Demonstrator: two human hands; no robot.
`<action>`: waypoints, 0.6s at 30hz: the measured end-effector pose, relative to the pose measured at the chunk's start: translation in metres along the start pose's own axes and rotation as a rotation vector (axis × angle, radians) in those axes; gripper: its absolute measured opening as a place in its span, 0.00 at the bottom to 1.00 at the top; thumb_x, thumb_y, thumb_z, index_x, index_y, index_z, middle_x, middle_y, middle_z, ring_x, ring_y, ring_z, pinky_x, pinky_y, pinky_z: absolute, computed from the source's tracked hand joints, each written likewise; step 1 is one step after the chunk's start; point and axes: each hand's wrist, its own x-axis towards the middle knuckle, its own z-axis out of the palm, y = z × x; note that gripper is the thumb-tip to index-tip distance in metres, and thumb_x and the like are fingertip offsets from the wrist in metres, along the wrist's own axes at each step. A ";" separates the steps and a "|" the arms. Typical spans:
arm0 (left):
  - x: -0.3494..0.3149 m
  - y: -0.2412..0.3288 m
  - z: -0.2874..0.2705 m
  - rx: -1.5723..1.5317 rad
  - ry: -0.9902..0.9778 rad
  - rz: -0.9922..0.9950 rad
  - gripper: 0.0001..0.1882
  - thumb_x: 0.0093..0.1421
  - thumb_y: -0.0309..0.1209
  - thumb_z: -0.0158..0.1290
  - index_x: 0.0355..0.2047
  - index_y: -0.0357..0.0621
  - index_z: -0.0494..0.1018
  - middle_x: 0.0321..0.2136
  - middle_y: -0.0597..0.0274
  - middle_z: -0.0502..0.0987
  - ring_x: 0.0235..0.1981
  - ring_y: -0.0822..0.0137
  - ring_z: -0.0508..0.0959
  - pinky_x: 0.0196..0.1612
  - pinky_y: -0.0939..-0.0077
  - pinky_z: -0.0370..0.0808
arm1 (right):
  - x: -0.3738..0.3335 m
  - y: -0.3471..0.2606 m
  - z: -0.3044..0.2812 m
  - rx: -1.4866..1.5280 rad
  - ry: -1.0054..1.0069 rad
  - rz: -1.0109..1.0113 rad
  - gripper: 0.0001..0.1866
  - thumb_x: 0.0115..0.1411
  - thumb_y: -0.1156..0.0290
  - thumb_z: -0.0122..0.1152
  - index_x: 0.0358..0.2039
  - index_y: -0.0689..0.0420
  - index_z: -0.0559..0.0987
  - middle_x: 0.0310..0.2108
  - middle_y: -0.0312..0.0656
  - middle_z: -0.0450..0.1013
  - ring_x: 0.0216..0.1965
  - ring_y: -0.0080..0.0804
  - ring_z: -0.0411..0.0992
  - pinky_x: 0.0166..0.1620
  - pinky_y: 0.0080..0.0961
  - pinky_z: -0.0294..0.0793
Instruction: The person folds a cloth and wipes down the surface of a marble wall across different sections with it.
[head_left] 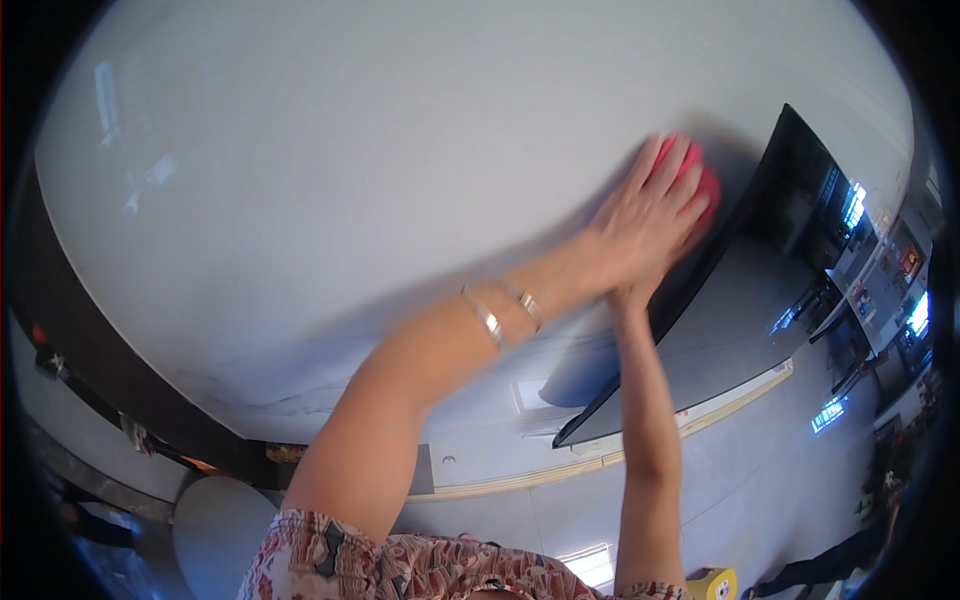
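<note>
— Where to look for the pink pad (711,190)?

— Up on the pale glossy panel (380,150), pressed beneath the left hand (650,215), just beside the black-edged screen (745,290). Visible only as bright pink between the fingers and past the fingertips.

— Cloth or sponge?

— Cannot tell; too blurred and too well covered. Rounded along the outer edge, at least.

— And the hold on it?

— With the left, outstretched: fingers a little parted, laid over the pad rather than wrapped round it, apparently holding by pressure. As for the right hand (637,288), tucked in under the left near the wrist and mostly hidden. Cannot tell how far open, or whether on the pad too.

— Heavy, by the look of it?

— Light, most likely, and soft; apt to squash under a palm and bend at the rim. Hardly fragile. Save the care for the screen, probably stiff and easily scratched.

— Slippery?

— Probably quick to slide, judging by the panel's sheen. Better to press with the full palm than with fingertips alone.

— Best place to take hold?

— Across the broad back, dead centre. For lifting away, pinch the upper rim, clear of the screen's edge.
</note>
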 end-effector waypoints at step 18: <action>-0.033 -0.043 -0.073 -0.057 0.092 -0.067 0.25 0.54 0.34 0.50 0.52 0.40 0.67 0.60 0.38 0.58 0.64 0.35 0.51 0.64 0.36 0.45 | 0.045 -0.084 -0.022 0.374 0.207 -0.031 0.46 0.56 0.55 0.60 0.68 0.57 0.47 0.67 0.60 0.40 0.68 0.60 0.40 0.67 0.50 0.40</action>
